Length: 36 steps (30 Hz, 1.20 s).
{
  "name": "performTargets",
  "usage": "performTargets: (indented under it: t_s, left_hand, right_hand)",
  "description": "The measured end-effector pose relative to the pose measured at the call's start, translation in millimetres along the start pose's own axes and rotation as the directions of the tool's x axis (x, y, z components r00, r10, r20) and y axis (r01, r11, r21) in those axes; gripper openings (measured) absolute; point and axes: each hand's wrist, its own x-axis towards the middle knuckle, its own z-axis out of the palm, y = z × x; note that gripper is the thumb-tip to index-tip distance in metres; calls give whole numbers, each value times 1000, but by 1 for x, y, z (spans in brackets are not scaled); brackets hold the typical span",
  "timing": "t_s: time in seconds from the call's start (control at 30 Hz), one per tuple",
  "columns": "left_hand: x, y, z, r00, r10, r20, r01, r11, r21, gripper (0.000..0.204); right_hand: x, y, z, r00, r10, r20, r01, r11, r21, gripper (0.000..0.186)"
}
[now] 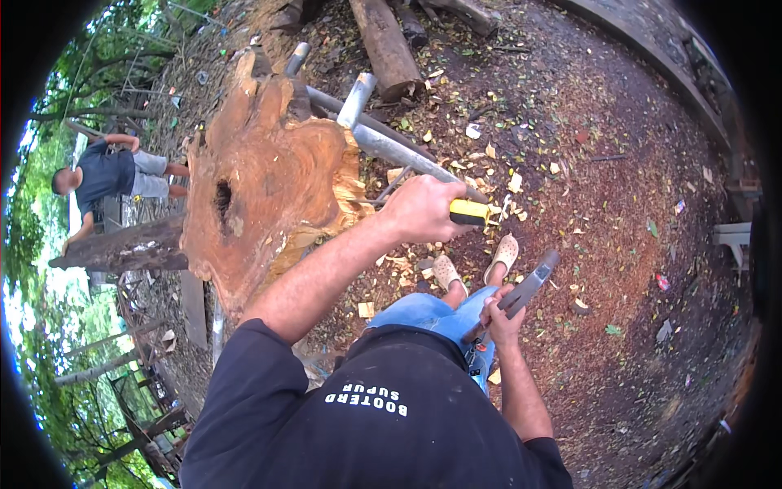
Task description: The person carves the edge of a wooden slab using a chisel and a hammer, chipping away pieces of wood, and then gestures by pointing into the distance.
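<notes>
Black shirt (pixel 366 436); left fingers (pixel 453 194) clamped on yellow handle (pixel 470 213), right fingers (pixel 494 308) on metal tool (pixel 529 288); jagged timber (pixel 273 175).

Soft, shaded daylight covers the ground (pixel 635 269) with only faint shadows, while white glare bursts through the leaves (pixel 23 228) over on the left. The yellow-and-black handle (pixel 469 213) looks fairly crisp, but the black shirt (pixel 350 448) loses detail in its folds. Toward the round, black-rimmed border, the long edging (pixel 656 61) bows and things turn soft.

Left forearm (pixel 326 253) extended, left grip (pixel 425 209) curled, right grip (pixel 503 316) curled too
</notes>
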Motion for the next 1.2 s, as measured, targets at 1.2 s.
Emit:
performTargets:
  t_s: [1.2]
  left_hand:
    - [-37,-19,5,972,229,58,-233,969,81,27]
  right_hand:
    - [2,-30,39,946,-305,114,307,952,-2,10]
